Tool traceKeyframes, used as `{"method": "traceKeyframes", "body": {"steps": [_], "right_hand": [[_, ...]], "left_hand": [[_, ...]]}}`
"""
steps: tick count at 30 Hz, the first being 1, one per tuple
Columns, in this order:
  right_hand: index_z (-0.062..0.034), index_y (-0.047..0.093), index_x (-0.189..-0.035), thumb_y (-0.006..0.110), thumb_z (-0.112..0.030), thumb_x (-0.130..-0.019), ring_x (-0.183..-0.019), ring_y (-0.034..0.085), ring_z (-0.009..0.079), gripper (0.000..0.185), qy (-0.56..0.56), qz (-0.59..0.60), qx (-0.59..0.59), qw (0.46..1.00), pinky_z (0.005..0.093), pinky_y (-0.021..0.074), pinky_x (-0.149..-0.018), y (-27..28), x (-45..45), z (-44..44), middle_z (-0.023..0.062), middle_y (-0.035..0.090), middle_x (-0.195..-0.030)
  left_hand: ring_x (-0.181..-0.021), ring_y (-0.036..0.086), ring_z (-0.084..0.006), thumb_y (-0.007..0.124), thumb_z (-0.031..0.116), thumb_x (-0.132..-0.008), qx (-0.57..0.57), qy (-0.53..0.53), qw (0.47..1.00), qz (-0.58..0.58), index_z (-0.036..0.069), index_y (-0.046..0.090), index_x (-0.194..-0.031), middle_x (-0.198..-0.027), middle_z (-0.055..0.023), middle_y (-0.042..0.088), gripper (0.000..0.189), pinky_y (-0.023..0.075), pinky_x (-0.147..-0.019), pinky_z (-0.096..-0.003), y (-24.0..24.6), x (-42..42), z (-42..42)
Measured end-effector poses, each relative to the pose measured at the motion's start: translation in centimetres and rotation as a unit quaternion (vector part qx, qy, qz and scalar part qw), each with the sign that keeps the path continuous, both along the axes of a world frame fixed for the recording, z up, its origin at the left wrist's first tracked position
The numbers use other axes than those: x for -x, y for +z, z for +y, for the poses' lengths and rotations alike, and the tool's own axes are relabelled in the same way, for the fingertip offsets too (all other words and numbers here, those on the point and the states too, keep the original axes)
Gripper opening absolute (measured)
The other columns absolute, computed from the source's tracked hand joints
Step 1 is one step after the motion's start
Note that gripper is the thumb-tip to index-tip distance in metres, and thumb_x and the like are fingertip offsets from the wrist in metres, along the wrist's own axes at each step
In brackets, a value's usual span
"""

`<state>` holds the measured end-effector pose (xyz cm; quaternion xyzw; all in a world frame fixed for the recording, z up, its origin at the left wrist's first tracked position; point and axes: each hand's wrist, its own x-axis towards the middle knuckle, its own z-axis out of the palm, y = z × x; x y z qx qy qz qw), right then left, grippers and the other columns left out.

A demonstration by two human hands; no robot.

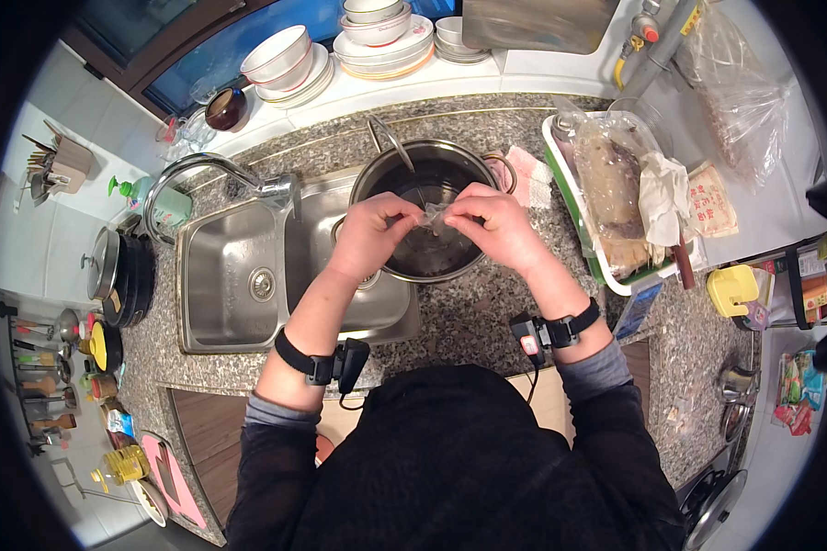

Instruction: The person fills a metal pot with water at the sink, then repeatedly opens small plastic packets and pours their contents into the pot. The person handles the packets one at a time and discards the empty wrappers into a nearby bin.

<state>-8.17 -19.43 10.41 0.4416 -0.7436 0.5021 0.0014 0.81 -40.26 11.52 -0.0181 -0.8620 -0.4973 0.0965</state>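
Observation:
A small piece of clear plastic film [433,216] is pinched between my two hands over a wide steel pot. My left hand [372,234] grips its left side with thumb and forefinger; my right hand [493,224] grips its right side the same way. Whether something lies inside the film I cannot tell. The steel pot [431,278] stands on the granite counter, partly over the right sink basin. Its inside looks dark, and a thin utensil leans within it, partly hidden by my hands. Both wrists wear black straps with small devices.
The double steel sink [231,268] with its curved faucet [207,160] lies left of the pot. To the right, a green-and-white basket [555,155] holds plastic-wrapped food and crumpled paper. A pink cloth [527,172] lies behind the pot. Bowls and plates [386,52] are stacked on the sill.

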Motion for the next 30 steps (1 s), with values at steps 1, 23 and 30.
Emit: {"method": "traceKeyframes", "body": {"steps": [1, 23, 30], "right_hand": [[-0.0038, 0.071, -0.089, 0.072, -0.009, -0.083, -0.074, 0.065, 0.0238, 0.008, -0.020, -0.014, 0.003, 1.000, 0.0327, 0.0515, -0.066, -0.1, 0.1, 0.0, 0.0071, 0.065, -0.083], [-0.0051, 0.071, -0.088, 0.073, -0.007, -0.079, -0.080, 0.064, 0.0267, 0.009, -0.052, 0.038, -0.003, 0.998, 0.0354, 0.0518, -0.069, -0.5, 0.1, -1.0, 0.0079, 0.064, -0.083], [-0.0050, 0.072, -0.086, 0.073, -0.006, -0.079, -0.075, 0.065, 0.0259, 0.007, -0.035, 0.040, 0.002, 0.999, 0.0353, 0.0518, -0.066, -0.3, -0.2, -0.5, 0.0073, 0.065, -0.083]], "left_hand": [[-0.078, 0.065, -0.0187, 0.071, 0.004, -0.084, 0.008, 0.004, 1.000, 0.008, 0.003, 0.072, -0.091, -0.086, -0.0066, 0.068, 0.007, 0.0502, -0.071, -0.0292, 0.1, 0.0, 0.0], [-0.078, 0.065, -0.0218, 0.069, -0.002, -0.083, 0.076, -0.016, 0.996, 0.035, 0.001, 0.071, -0.091, -0.085, -0.0091, 0.067, 0.009, 0.0503, -0.070, -0.0307, 0.3, 0.9, 0.7], [-0.081, 0.065, -0.0215, 0.070, 0.001, -0.084, 0.111, -0.025, 0.992, 0.055, 0.001, 0.072, -0.093, -0.086, -0.0092, 0.067, 0.009, 0.0505, -0.072, -0.0301, 0.7, 1.2, 0.6]]}}
